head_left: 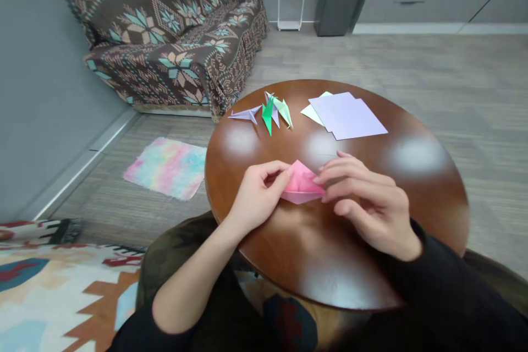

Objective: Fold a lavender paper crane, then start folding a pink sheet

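Observation:
A partly folded sheet of pink origami paper (303, 181) is held low over the near middle of the round table. My left hand (264, 190) pinches its left side between thumb and fingers. At the paper's right corner is my right hand (365, 192), its fingers spread and the thumb apart; the fingertips touch or nearly touch the edge. Farther back on the table lie several folded paper cranes: a green one (269, 115), a purple one (247, 114) and a pale green one (284, 111), with another purple one partly hidden among them.
Flat purple paper sheets (350, 115) lie at the back right of the round wooden table (429, 176), over a pale green sheet (312, 114). Beyond stands a sofa (173, 38) under a patterned cover. A pastel rug (167, 168) lies on the floor at left.

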### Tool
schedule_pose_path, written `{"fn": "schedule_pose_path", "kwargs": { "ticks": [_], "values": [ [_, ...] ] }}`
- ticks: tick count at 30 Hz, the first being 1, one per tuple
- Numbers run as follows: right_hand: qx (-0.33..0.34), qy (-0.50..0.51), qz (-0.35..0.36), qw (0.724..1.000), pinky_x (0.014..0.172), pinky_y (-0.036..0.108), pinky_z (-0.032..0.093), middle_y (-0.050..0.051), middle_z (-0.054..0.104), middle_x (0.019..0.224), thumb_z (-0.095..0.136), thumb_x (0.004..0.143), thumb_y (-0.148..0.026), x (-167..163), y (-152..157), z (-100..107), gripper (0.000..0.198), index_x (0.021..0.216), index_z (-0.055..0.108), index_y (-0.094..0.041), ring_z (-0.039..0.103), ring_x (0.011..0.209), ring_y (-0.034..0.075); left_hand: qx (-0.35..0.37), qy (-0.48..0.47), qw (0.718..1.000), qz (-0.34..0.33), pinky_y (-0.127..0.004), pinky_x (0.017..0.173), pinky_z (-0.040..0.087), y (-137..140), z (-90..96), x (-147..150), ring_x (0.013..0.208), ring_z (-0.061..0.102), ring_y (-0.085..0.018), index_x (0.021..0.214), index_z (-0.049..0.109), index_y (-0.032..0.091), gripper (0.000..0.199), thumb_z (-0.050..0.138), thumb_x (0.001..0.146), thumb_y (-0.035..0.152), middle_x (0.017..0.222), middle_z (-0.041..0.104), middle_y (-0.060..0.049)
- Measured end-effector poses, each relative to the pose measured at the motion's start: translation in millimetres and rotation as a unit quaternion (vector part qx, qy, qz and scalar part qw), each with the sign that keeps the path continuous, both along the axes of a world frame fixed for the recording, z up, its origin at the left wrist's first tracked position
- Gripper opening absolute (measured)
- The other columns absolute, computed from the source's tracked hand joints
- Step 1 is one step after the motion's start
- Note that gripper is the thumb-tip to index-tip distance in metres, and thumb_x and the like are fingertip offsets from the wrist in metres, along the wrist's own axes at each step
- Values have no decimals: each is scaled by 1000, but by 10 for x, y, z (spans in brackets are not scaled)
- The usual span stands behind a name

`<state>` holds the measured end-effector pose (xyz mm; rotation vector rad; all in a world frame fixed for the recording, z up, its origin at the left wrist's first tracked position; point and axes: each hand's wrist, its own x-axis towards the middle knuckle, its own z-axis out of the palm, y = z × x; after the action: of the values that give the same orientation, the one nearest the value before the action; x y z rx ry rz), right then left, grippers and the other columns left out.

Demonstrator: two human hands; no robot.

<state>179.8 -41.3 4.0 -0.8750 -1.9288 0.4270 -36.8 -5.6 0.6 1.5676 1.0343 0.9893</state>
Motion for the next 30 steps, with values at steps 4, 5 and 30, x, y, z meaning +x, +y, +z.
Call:
{"fn": "schedule_pose_path", "kwargs": {
  "ticks": [4, 5, 30],
  "values": [
    [-52, 22, 2, 998, 109, 53, 45, 1, 75, 77, 59, 99, -17, -19, -16, 6, 24, 79, 69, -25, 72, 79, 22, 9, 10, 999, -29, -27, 79, 52, -25, 0, 0, 81, 69, -18, 88, 78, 14, 21, 65, 94, 30, 86, 78, -5],
    [-62, 21, -4, 998, 109, 53, 45, 0, 74, 74, 62, 98, -16, -30, -20, 7, 23, 78, 68, -25, 72, 76, 21, 9, 10, 999, -36, -26, 79, 52, -29, -5, -1, 81, 69, -18, 88, 78, 14, 21, 65, 95, 29, 86, 78, -5],
    [-150, 50, -81, 984, 77, 32, 57, 2, 77, 89, 78, 85, -12, -90, -26, -20, 14, 94, 72, -22, 72, 82, 19, -45, -45, 997, -37, -28, 79, 57, -18, -60, -12, 87, 74, -20, 96, 80, 14, 18, 79, 86, 30, 94, 81, -7]
  ]
}}
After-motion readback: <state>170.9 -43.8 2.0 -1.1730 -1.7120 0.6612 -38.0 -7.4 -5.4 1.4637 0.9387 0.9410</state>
